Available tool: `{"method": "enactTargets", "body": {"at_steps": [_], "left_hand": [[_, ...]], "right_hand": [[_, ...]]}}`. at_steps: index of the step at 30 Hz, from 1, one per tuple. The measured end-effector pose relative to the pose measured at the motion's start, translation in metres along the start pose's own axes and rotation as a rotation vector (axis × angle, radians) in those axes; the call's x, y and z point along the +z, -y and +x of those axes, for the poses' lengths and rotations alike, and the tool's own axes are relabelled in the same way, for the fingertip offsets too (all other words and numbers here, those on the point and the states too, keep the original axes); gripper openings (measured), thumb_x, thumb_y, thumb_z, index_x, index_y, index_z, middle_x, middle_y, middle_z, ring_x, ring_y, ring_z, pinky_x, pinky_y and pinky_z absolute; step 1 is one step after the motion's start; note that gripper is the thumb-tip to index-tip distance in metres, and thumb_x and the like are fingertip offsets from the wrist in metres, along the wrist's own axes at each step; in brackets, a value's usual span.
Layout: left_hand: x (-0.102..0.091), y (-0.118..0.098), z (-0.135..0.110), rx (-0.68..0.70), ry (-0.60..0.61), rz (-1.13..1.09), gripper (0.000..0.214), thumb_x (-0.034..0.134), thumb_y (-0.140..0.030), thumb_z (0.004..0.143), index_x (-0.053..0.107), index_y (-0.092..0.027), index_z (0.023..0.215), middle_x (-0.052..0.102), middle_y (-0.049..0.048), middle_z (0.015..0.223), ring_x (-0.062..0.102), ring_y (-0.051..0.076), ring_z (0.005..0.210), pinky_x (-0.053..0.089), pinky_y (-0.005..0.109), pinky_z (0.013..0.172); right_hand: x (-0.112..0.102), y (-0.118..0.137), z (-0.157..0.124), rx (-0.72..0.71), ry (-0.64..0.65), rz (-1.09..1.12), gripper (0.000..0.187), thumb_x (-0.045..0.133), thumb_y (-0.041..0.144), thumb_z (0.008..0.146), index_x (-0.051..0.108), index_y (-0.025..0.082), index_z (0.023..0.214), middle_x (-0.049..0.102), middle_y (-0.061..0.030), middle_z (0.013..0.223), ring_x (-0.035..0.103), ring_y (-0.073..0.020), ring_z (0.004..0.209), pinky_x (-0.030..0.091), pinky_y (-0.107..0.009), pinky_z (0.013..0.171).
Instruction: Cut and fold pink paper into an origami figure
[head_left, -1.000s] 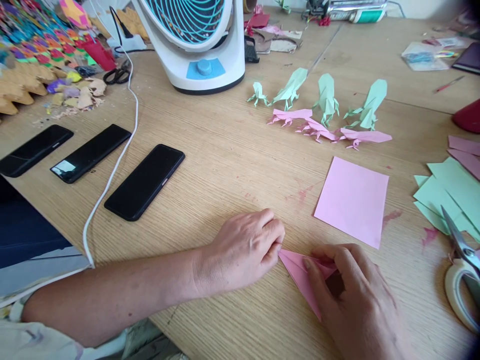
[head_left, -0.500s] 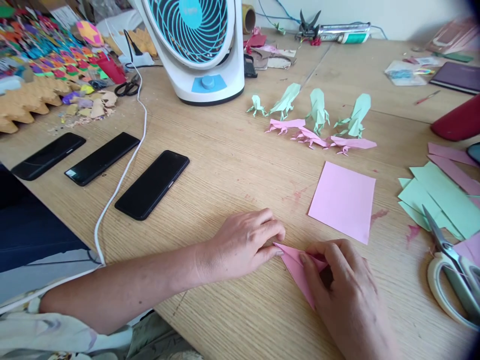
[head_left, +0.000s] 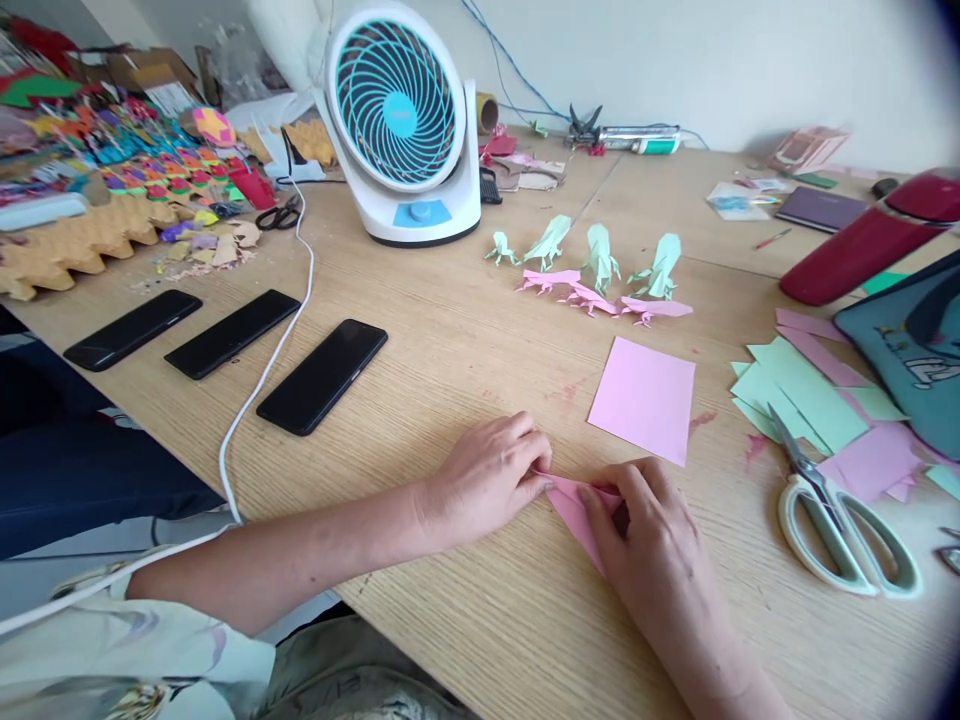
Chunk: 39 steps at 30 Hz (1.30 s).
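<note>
Pink pointed piece of folded paper (head_left: 574, 518), head view: between my two grips, near side of the pale wood table (head_left: 450, 340). Left grip (head_left: 496, 482) pinched on its tip. Right grip (head_left: 646, 530) closed on the wider end, thumb on top. Flat pink square paper sheet (head_left: 643, 402) just beyond. Pale-handled metal scissors (head_left: 813, 480) to the right, points by light-green paper pieces (head_left: 806, 392).

Folded ppr (head_left: 574, 512) looks matt, tbl (head_left: 457, 350) wood-grained, fan (head_left: 400, 116) smooth plas.
</note>
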<state>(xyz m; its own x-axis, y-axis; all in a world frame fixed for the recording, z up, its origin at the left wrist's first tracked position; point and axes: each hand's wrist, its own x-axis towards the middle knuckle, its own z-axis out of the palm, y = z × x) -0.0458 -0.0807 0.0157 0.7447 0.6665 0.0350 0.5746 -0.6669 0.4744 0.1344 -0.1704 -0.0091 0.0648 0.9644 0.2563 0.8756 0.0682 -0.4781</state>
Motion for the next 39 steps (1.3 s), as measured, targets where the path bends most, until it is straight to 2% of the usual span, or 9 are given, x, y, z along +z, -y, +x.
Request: {"method": "enactTargets", "body": {"at_steps": [7, 11, 16, 19, 22, 24, 27, 31, 39], "left_hand": [[0.001, -0.002, 0.007, 0.022, 0.0, -0.12, 0.008, 0.066, -0.02, 0.084, 0.06, -0.017, 0.088, 0.06, 0.0006, 0.09, 0.057, 0.014, 0.083, 0.044, 0.026, 0.073], [-0.004, -0.005, 0.02, 0.05, 0.091, -0.237, 0.029, 0.07, -0.029, 0.082, 0.064, -0.017, 0.108, 0.063, 0.0011, 0.088, 0.06, 0.015, 0.081, 0.045, 0.027, 0.073], [-0.009, -0.007, 0.031, 0.144, 0.186, -0.325, 0.012, 0.067, -0.026, 0.084, 0.069, -0.015, 0.087, 0.061, 0.0014, 0.086, 0.058, 0.013, 0.077, 0.041, 0.024, 0.066], [-0.008, -0.008, 0.033, 0.116, 0.235, -0.433, 0.016, 0.063, -0.028, 0.087, 0.066, -0.014, 0.084, 0.061, -0.0004, 0.077, 0.055, 0.012, 0.071, 0.038, 0.022, 0.061], [-0.005, -0.007, 0.033, 0.076, 0.244, -0.525, 0.029, 0.059, -0.04, 0.09, 0.064, -0.013, 0.08, 0.057, -0.0021, 0.068, 0.048, 0.009, 0.062, 0.033, 0.021, 0.055], [-0.003, -0.005, 0.033, 0.075, 0.214, -0.56, 0.033, 0.058, -0.043, 0.09, 0.064, -0.013, 0.077, 0.054, -0.0026, 0.066, 0.045, 0.008, 0.06, 0.031, 0.021, 0.054], [0.001, 0.001, 0.033, 0.021, 0.221, -0.641, 0.027, 0.057, -0.039, 0.091, 0.066, -0.014, 0.086, 0.058, -0.0016, 0.068, 0.051, 0.008, 0.061, 0.034, 0.019, 0.054], [0.004, 0.006, 0.03, -0.03, 0.291, -0.716, 0.027, 0.055, -0.037, 0.093, 0.068, -0.014, 0.097, 0.062, -0.0003, 0.066, 0.059, 0.009, 0.06, 0.041, 0.018, 0.054], [0.001, 0.006, 0.026, 0.147, 0.199, -0.604, 0.02, 0.049, -0.015, 0.093, 0.069, -0.012, 0.096, 0.063, 0.0011, 0.073, 0.055, 0.007, 0.059, 0.042, 0.018, 0.059]], "right_hand": [[-0.008, -0.002, 0.002, -0.013, -0.068, 0.235, 0.009, 0.056, 0.02, 0.091, 0.059, 0.02, 0.082, 0.055, -0.002, 0.081, 0.054, -0.0141, 0.066, 0.046, -0.027, 0.059], [-0.012, 0.001, 0.002, -0.084, -0.135, 0.293, 0.01, 0.057, 0.018, 0.091, 0.058, 0.02, 0.082, 0.055, -0.0021, 0.082, 0.055, -0.0152, 0.072, 0.047, -0.028, 0.063], [-0.013, -0.002, 0.001, -0.128, -0.228, 0.305, 0.008, 0.058, 0.017, 0.09, 0.057, 0.021, 0.083, 0.055, -0.0017, 0.083, 0.054, -0.0162, 0.075, 0.046, -0.03, 0.068], [-0.013, -0.007, 0.002, -0.075, -0.253, 0.345, 0.006, 0.061, 0.02, 0.089, 0.057, 0.021, 0.085, 0.056, -0.0011, 0.083, 0.055, -0.0161, 0.075, 0.046, -0.03, 0.068], [-0.014, -0.009, 0.003, 0.049, -0.186, 0.439, 0.018, 0.065, 0.031, 0.087, 0.058, 0.021, 0.101, 0.059, -0.0013, 0.086, 0.058, -0.0163, 0.075, 0.048, -0.029, 0.068], [-0.014, -0.009, 0.003, 0.144, -0.063, 0.499, 0.029, 0.066, 0.038, 0.087, 0.057, 0.02, 0.108, 0.061, -0.0005, 0.081, 0.056, -0.0154, 0.068, 0.046, -0.027, 0.061], [-0.013, -0.009, 0.003, 0.207, 0.084, 0.498, 0.023, 0.062, 0.04, 0.088, 0.061, 0.019, 0.098, 0.057, 0.0015, 0.07, 0.049, -0.0133, 0.058, 0.039, -0.024, 0.052], [-0.011, -0.011, 0.004, 0.218, 0.112, 0.442, 0.021, 0.058, 0.039, 0.09, 0.064, 0.019, 0.084, 0.049, 0.0026, 0.065, 0.044, -0.0127, 0.056, 0.034, -0.024, 0.05], [-0.012, -0.009, 0.005, 0.203, 0.138, 0.436, 0.023, 0.055, 0.039, 0.091, 0.064, 0.021, 0.079, 0.051, 0.0016, 0.067, 0.046, -0.0137, 0.058, 0.035, -0.025, 0.052]]}}
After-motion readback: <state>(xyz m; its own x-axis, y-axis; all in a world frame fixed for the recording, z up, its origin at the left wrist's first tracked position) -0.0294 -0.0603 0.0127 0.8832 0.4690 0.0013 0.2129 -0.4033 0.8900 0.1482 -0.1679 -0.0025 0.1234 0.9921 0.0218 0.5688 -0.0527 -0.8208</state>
